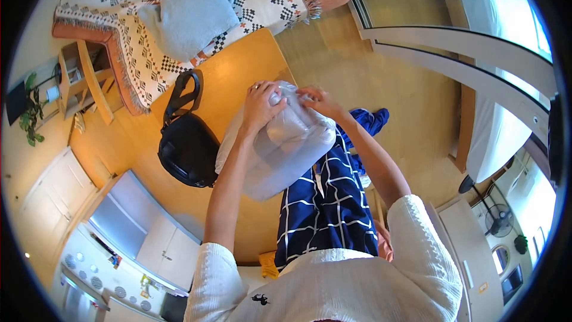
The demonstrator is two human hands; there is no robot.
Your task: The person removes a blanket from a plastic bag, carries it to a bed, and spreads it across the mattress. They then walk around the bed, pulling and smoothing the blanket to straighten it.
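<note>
A large, pale translucent plastic bag (268,158) with something white inside rests at the wooden table's edge, against the dark blue checked trousers (328,214). My left hand (261,106) is closed on the bag's upper left part, its fingers curled over the gathered plastic. At the upper right of the bag, my right hand (320,101) pinches the plastic with bent fingers. What the bag holds is too blurred to make out.
A black bag (187,149) with a strap lies left of the plastic bag on the table (238,62). Beyond is a sofa with a patterned cover (262,0) and a grey cushion (199,15). Dark blue cloth (370,124) lies to the right.
</note>
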